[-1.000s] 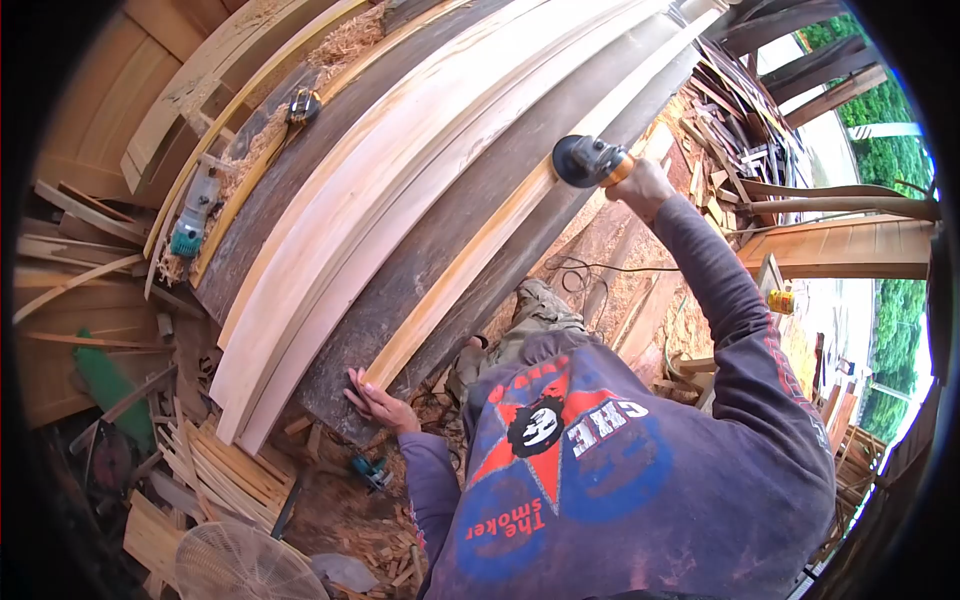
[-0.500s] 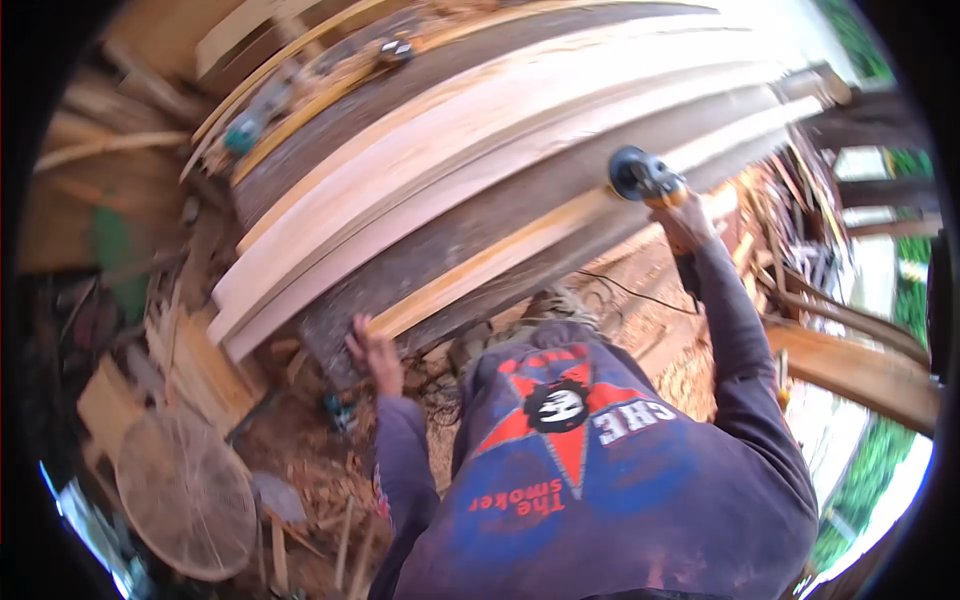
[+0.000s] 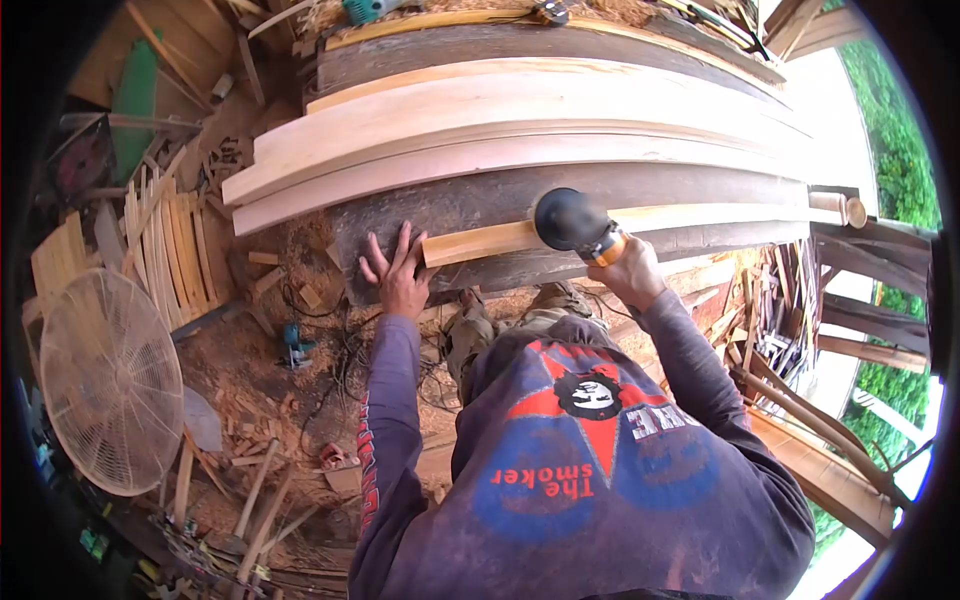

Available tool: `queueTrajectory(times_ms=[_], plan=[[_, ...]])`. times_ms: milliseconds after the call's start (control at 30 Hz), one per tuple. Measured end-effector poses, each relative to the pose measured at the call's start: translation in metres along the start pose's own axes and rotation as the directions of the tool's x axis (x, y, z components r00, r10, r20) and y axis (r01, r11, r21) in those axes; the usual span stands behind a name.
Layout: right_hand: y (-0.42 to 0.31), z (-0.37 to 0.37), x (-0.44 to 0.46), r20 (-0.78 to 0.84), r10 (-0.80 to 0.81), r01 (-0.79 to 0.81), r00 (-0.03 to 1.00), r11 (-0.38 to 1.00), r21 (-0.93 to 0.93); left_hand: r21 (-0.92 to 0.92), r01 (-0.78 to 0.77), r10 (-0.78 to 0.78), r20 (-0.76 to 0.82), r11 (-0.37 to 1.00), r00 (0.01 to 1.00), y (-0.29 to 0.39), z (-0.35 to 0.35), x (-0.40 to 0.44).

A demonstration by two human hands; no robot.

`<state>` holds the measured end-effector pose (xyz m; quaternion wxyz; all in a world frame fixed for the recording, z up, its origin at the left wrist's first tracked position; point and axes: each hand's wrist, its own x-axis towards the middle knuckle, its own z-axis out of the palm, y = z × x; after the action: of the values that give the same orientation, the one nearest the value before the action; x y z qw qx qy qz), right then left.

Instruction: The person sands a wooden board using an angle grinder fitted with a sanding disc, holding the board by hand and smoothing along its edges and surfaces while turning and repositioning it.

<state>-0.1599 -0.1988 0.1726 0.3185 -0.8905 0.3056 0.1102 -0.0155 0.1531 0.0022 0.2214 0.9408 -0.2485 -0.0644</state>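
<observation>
My right hand [image 3: 630,272] is closed round the yellow-and-black body of an angle grinder [image 3: 604,242]. Its round black disc [image 3: 562,218] is over a narrow wooden strip [image 3: 480,244], hiding part of it; I cannot tell whether the two touch. The strip lies along the near side of a dark, worn workbench [image 3: 385,215]. At the strip's left end, my left hand [image 3: 402,275] rests on the bench with its fingers spread, the thumb side against the strip's end.
Long pale boards [image 3: 500,125] lie along the bench behind the strip. A large mesh fan [image 3: 112,380] stands at left. A teal power tool [image 3: 295,345], cords and wood shavings are on the floor. Scrap strips [image 3: 775,310] are piled at right, near a thick plank [image 3: 820,480].
The view has turned, so the bench appears more level. My right hand has brought the grinder leftward along the strip, nearer my left hand, which stays at the strip's end.
</observation>
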Motion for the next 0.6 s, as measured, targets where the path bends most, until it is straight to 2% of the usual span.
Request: queueTrajectory(times_ms=[67, 133, 267, 433, 500, 600], plan=[[-0.036, 0.007, -0.001, 0.014, -0.001, 0.001, 1.0, 0.999, -0.037, -0.027, 0.014, -0.013, 0.006, 1.0, 1.0, 0.001, -0.002, 0.0], [-0.059, 0.017, 0.001, 0.049, -0.068, 0.068, 0.996, 0.998, 0.006, -0.053, 0.006, -0.005, 0.022, 0.999, 1.0, -0.002, -0.002, 0.0], [-0.087, 0.04, 0.003, 0.134, -0.227, 0.228, 0.965, 0.974, 0.007, -0.015, 0.015, -0.014, 0.067, 1.0, 0.998, 0.003, -0.013, 0.0], [-0.119, 0.068, 0.003, 0.202, -0.298, 0.318, 0.933, 0.945, -0.074, -0.032, 0.019, -0.017, 0.058, 0.999, 0.998, 0.002, -0.016, -0.001], [-0.138, 0.062, -0.003, 0.317, -0.179, 0.204, 0.931, 0.978, -0.047, -0.04, 0.0, 0.003, 0.064, 0.999, 0.998, 0.004, -0.016, -0.002], [-0.125, 0.055, -0.006, 0.276, -0.141, 0.188, 0.951, 0.97, -0.152, -0.06, -0.008, 0.012, 0.054, 0.998, 0.998, 0.003, -0.01, 0.001]])
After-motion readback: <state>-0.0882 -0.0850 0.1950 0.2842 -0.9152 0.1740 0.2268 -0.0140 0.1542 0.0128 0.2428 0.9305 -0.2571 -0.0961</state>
